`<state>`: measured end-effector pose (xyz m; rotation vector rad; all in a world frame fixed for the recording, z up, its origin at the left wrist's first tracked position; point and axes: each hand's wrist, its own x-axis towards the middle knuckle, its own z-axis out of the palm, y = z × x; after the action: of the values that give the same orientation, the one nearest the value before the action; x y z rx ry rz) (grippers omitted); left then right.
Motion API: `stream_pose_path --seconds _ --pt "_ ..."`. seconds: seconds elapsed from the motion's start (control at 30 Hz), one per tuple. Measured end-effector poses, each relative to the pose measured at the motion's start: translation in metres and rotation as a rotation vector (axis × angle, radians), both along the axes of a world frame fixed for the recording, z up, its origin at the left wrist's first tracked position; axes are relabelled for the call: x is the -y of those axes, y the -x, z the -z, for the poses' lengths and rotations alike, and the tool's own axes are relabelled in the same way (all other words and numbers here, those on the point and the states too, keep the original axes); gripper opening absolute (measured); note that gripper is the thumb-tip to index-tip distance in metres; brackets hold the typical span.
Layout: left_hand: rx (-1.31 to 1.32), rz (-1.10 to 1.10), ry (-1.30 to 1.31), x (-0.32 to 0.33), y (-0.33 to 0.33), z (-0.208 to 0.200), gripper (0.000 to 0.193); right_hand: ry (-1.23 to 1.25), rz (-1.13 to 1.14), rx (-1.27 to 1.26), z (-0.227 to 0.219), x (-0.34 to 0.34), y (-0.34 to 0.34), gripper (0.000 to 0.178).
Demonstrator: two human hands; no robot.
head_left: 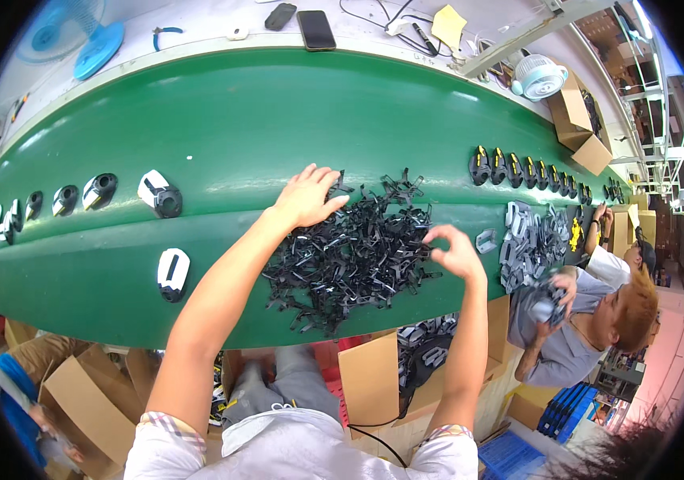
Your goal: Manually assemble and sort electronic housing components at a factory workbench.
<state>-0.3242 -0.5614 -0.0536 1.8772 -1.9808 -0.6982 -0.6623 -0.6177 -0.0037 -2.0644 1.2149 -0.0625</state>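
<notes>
A heap of small black plastic frame-like pieces (350, 256) lies before me on the green work surface. My left hand (310, 196) rests at its far left edge, palm down, with the fingers stretched out and the thumb apart. At the heap's right edge is my right hand (455, 252); its fingers are bent, with a gap between thumb and forefinger, and nothing shows in them. To the left of the heap lies a white and black oval housing (172, 274). Another white and black housing (159, 194) sits beyond it on the belt.
The green conveyor belt (278, 104) runs across, with black and yellow housings (516, 170) lined up at right. Grey plastic parts (530, 240) are heaped near a co-worker (574, 320). Below the edge stand open cardboard boxes (370, 380). A phone (316, 30) lies on the far ledge.
</notes>
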Motion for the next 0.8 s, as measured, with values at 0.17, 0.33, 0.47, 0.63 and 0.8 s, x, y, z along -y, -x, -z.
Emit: stream_pose_path --seconds 0.17,0.33,0.47,0.63,0.8 --pt "0.056 0.154 0.007 0.001 0.027 0.015 0.062 0.307 0.399 0.067 0.018 0.049 -0.032 0.052" --pt "-0.083 0.242 0.1 -0.008 0.049 0.021 0.051 0.351 0.265 -0.205 0.055 0.051 -0.098 0.067" --pt "-0.114 0.259 0.175 -0.013 0.053 0.024 0.05 0.234 0.255 -0.049 0.063 0.057 -0.101 0.06" --pt "-0.108 0.288 0.112 -0.024 0.057 0.025 0.049 0.081 0.08 0.038 0.05 0.053 -0.076 0.051" --pt "-0.173 0.203 0.277 -0.025 0.051 0.019 0.045 0.034 0.043 0.06 0.037 0.048 -0.058 0.047"
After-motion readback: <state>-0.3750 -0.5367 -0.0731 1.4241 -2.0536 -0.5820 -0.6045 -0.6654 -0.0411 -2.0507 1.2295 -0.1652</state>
